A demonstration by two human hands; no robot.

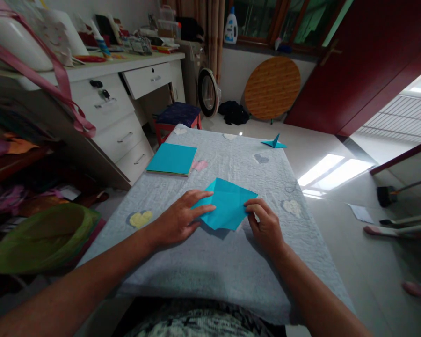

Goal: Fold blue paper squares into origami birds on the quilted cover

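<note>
A sheet of blue origami paper (pixel 228 201), creased and bent up a little along its edges, lies on the cloth-covered table between my hands. My left hand (pixel 184 215) rests over the paper's left side with fingers stretched out, two of them lying on the sheet. At the right edge, my right hand (pixel 263 220) pinches the paper between thumb and fingers. Farther off to the left sits a stack of square paper (pixel 172 159) with a blue sheet on top. A folded blue paper figure (pixel 274 142) with pointed tips stands at the table's far right corner.
The tablecloth (pixel 210 271) is pale with heart patches. Left of the table are a white desk (pixel 101 103) with drawers and a green-lined bin (pixel 45 234). Behind it stand a stool (pixel 178 114) and an open front-loading washer (pixel 207 92). A round wooden board (pixel 272 88) leans on the wall.
</note>
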